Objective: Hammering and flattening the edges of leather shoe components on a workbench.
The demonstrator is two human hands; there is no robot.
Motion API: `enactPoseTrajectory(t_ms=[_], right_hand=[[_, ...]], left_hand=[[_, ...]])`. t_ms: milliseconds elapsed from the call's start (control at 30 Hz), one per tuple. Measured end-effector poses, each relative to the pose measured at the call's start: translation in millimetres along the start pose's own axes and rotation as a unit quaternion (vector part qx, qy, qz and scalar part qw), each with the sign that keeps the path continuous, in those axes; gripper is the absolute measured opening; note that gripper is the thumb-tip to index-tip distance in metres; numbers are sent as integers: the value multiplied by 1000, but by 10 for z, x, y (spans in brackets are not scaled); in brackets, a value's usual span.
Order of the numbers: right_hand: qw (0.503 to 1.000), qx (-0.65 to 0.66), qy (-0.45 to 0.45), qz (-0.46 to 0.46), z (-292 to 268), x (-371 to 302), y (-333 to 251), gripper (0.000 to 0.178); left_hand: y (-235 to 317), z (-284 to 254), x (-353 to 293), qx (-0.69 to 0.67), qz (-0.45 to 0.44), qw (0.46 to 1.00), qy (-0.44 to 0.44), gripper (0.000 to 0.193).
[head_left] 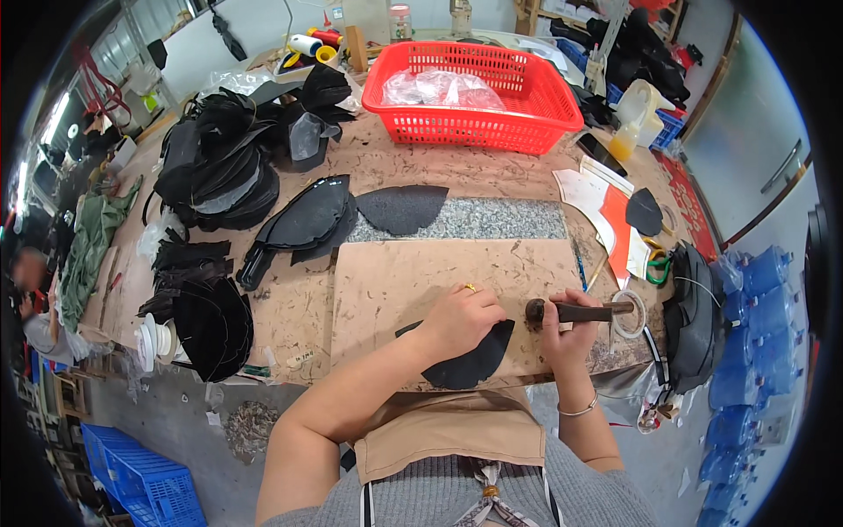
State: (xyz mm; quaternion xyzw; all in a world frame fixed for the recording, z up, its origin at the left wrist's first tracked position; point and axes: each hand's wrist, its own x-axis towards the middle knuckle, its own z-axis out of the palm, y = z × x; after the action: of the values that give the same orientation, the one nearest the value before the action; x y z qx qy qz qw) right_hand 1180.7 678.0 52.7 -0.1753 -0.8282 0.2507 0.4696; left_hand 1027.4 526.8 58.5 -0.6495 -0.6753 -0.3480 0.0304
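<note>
My left hand (464, 321) is closed over a black, leaf-shaped piece of material (470, 362), its fingers bent together at the piece's upper edge. The piece lies at the near edge of a brown board (386, 290). My right hand (569, 338) grips a hammer (587, 313) by its dark handle, just above the board's right side. The round hammer head points toward my left hand, a short gap away from it. Beyond the board, a similar black piece (402, 209) rests across the speckled grey slab (500, 215), and a stack of black pieces (307, 215) lies beside it.
A red plastic basket (483, 121) holding clear plastic stands at the back. Piles of black pieces (219, 167) cover the left side. White and orange patterns (606, 215), a tape roll (628, 314) and green-handled scissors (659, 268) lie on the right. Blue water bottles (760, 312) are stacked beyond.
</note>
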Motion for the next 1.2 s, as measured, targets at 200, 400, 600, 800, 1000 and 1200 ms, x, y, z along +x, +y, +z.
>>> enactPoseTrajectory(t_ms=[200,400,600,800,1000,1200], right_hand=[[999,-16,-25,31,-47,105,-56,30],[996,-64,-59,-22,-130,159,-181,27],[996,-57,-74,-11,-151,225,-227,24],[992,-28,-124,-9,-108,334,-342,23],[990,-33,-123,-67,-13,306,-337,23],[987,-72,-75,-123,-63,312,-413,23]], left_hand=[[-17,32,-16,-5,25,1000,-15,8],[-32,-15,-9,-1,48,999,-24,11],[-34,-39,15,27,80,996,-30,13],[-42,-41,-3,64,98,992,-49,17],[-52,-25,-25,68,92,992,-53,17],[-43,-30,-28,66,83,993,-50,17]])
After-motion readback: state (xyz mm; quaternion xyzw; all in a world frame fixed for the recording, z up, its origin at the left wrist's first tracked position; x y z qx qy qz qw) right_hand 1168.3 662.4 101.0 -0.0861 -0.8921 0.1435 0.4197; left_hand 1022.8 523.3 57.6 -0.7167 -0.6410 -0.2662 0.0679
